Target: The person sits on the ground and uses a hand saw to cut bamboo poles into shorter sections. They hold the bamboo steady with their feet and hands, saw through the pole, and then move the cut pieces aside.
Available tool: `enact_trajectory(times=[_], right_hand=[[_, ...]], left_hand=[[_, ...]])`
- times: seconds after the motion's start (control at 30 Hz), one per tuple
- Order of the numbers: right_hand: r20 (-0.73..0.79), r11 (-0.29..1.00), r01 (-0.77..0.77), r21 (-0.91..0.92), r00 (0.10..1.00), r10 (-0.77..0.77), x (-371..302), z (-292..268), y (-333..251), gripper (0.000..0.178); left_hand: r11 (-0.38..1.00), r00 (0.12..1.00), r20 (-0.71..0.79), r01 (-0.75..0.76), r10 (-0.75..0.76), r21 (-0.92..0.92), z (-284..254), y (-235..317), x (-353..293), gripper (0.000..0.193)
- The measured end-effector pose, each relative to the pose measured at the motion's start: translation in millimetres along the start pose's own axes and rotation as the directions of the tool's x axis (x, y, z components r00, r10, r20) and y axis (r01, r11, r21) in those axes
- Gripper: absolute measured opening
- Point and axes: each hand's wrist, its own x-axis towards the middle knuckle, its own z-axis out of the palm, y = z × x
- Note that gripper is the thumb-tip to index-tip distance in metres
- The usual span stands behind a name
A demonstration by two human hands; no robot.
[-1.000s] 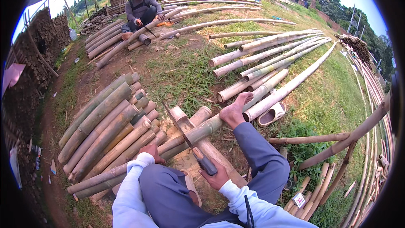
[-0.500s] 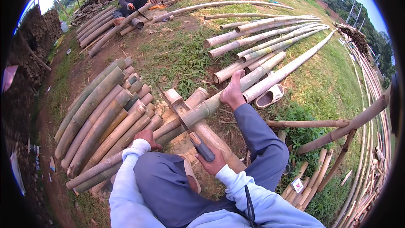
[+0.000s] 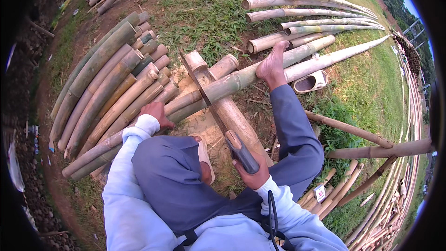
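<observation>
My right hand (image 3: 253, 172) is wrapped round the handle of a handsaw (image 3: 197, 83), low between my knees. The long blade slants up and left across a bamboo pole (image 3: 237, 80) and looks set into it, though the cut's depth is hidden. Left of the blade, my left hand (image 3: 157, 114) presses on the same pole, its fingers partly hidden around it. My bare foot (image 3: 272, 67) rests on the pole's right part. A second, greenish pole (image 3: 188, 110) runs close alongside. Beneath them lies a thick bamboo log (image 3: 237, 121) with a notch near its far end.
Cut bamboo lengths (image 3: 100, 79) are piled at left. Long poles (image 3: 311, 15) lie on the grass beyond my foot, near a pale clog (image 3: 310, 82). A bamboo rail frame (image 3: 371, 151) stands at right, with short pieces and a small box (image 3: 319, 193) below.
My right hand has drawn the saw back toward me, so more blade shows on the near side of the pole. The view has tilted down, and the person working at the far left has left it.
</observation>
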Motion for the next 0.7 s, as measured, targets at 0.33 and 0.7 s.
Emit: enact_trajectory(times=[0.33, 0.7], right_hand=[[0.016, 0.989, 0.149, 0.016, 0.989, -0.149, 81, 25, 24, 0.043], [-0.042, 0.989, 0.143, 0.037, 0.989, -0.141, 80, 29, 40, 0.036]], left_hand=[[1.000, 1.000, -0.019, -0.016, 0.016, -0.001, 2, -4, 2, 0.074], [1.000, 0.997, -0.067, -0.024, 0.025, 0.017, 12, -11, 7, 0.074]])
